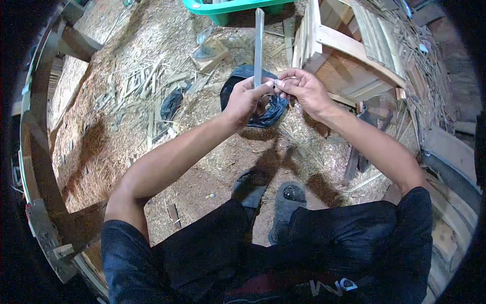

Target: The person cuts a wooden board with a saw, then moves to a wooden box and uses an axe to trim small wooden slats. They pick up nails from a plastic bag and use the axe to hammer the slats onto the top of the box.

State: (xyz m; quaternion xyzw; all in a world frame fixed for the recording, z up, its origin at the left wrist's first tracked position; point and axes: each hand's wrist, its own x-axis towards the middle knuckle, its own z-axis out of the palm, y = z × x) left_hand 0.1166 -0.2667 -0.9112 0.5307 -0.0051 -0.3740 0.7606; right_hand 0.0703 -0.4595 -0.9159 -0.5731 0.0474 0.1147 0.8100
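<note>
A long, narrow grey strip (258, 48) with a metallic look points up and away from my left hand (242, 101), whose fingers are closed round its lower end. Close beside it, my right hand (304, 90) pinches thumb to fingers at a small dark bit; what that is I cannot tell. The fingertips of both hands meet just right of the strip. Behind and below them is a crumpled black plastic bag (273, 112), partly covered by the hands.
Wood shavings and scraps (147, 76) litter the ground. A wooden crate-like frame (354, 66) stands at the right, and a green plastic tub (217, 7) at the top. A wooden beam structure (45, 126) runs along the left. My sandalled feet (289, 200) are below the hands.
</note>
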